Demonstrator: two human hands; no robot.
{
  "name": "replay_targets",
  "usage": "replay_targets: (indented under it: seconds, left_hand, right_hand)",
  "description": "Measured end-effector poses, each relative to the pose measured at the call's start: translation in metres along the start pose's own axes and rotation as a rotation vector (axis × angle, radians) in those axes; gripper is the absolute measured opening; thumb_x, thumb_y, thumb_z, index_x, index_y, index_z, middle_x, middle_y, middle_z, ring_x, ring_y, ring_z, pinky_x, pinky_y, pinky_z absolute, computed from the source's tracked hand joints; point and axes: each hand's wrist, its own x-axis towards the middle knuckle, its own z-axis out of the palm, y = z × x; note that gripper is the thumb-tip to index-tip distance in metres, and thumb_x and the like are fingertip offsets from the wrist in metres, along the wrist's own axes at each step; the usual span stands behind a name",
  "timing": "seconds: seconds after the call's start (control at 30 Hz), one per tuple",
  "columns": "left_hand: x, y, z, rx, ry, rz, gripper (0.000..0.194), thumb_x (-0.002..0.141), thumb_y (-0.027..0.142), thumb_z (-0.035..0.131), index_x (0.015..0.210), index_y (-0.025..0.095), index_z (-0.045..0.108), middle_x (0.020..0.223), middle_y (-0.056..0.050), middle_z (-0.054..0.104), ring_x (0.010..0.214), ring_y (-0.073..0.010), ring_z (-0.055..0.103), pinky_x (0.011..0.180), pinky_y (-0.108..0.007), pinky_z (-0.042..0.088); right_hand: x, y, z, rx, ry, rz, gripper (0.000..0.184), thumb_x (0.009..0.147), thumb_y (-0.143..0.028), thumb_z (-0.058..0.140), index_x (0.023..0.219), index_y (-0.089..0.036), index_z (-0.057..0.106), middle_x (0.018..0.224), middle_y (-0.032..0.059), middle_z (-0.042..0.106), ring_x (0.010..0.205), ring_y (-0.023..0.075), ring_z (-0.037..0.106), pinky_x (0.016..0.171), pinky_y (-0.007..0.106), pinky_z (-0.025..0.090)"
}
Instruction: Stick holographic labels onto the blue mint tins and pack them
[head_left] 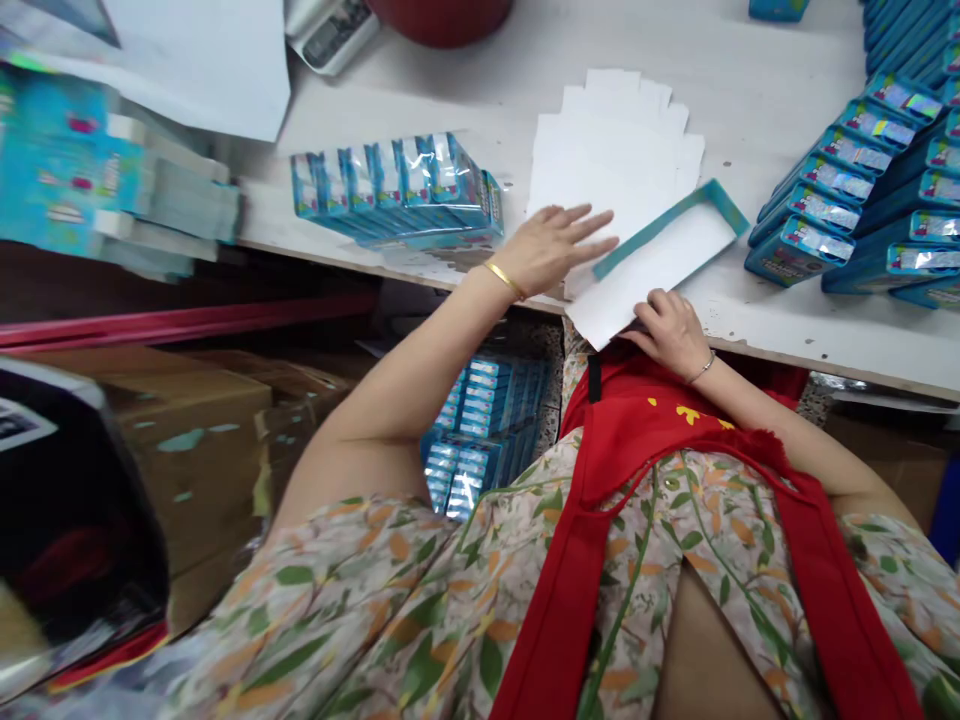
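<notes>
A half-folded carton (679, 250), white inside with blue raised walls at its far end, lies tilted across the table's front edge. Its near end is a flat white flap. My right hand (671, 335) is closed on the near right side of this carton, thumb and fingers at the flap. To the left, my left hand (559, 248) hovers with fingers stretched apart and nothing in it, close to the carton's left wall. Beneath and behind both lies a fanned stack of flat white card blanks (604, 150), partly covered by the carton and my left hand.
A clear-wrapped row of blue boxes (397, 190) stands left of the blanks. Several blue boxes (806, 245) line the right side. Flat blue cartons (67, 170) overhang the table's left. A dark red container (442, 15) sits at the back. More blue packs (480, 410) are below the table.
</notes>
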Motion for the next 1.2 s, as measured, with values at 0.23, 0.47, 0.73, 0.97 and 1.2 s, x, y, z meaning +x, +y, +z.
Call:
replay_targets:
  seconds: [0.23, 0.47, 0.73, 0.97, 1.2]
  left_hand:
    - [0.001, 0.044, 0.036, 0.019, -0.182, 0.291, 0.038, 0.104, 0.027, 0.033, 0.128, 0.024, 0.062, 0.162, -0.004, 0.044, 0.157, -0.0219, 0.026, 0.125, -0.051, 0.030]
    - [0.026, 0.077, 0.036, 0.043, -0.144, 0.344, 0.043, 0.107, 0.037, 0.027, 0.109, 0.022, 0.067, 0.132, -0.007, 0.068, 0.150, -0.0231, 0.039, 0.129, -0.049, 0.021]
    - [0.049, 0.086, 0.057, -0.096, -0.185, 0.461, 0.019, 0.097, 0.024, 0.050, 0.101, 0.025, 0.068, 0.137, -0.003, 0.067, 0.142, -0.0198, 0.050, 0.129, -0.043, 0.018]
    - [0.052, 0.088, 0.060, -0.178, -0.155, 0.425, 0.026, 0.100, 0.032, 0.046, 0.102, 0.028, 0.071, 0.135, -0.001, 0.069, 0.135, -0.0163, 0.057, 0.127, -0.040, 0.023]
    - [0.052, 0.081, 0.053, -0.216, -0.022, 0.469, 0.019, 0.093, 0.027, 0.058, 0.107, 0.022, 0.070, 0.140, -0.009, 0.065, 0.149, -0.0229, 0.043, 0.129, -0.052, 0.022]
  right_hand:
    - [-0.039, 0.064, -0.024, 0.022, -0.081, -0.217, 0.046, 0.094, -0.063, 0.048, 0.099, -0.019, 0.063, 0.110, 0.0153, 0.061, 0.092, 0.0268, 0.053, 0.084, 0.041, 0.045]
    - [-0.048, 0.092, -0.046, 0.078, -0.164, -0.266, 0.058, 0.092, -0.070, 0.046, 0.114, -0.019, 0.063, 0.132, 0.0196, 0.058, 0.104, 0.0294, 0.055, 0.087, 0.043, 0.046]
    - [-0.045, 0.108, -0.039, 0.137, -0.225, -0.285, 0.059, 0.093, -0.071, 0.041, 0.102, -0.020, 0.067, 0.129, 0.0185, 0.060, 0.102, 0.0286, 0.055, 0.089, 0.046, 0.046]
    - [-0.042, 0.110, -0.040, 0.249, -0.176, -0.231, 0.049, 0.098, -0.063, 0.040, 0.090, -0.021, 0.065, 0.119, 0.0150, 0.063, 0.096, 0.0250, 0.055, 0.088, 0.044, 0.046]
    - [-0.052, 0.096, -0.021, 0.172, 0.003, -0.066, 0.032, 0.102, -0.042, 0.041, 0.097, -0.023, 0.066, 0.099, 0.0115, 0.067, 0.091, 0.0247, 0.055, 0.085, 0.044, 0.047]
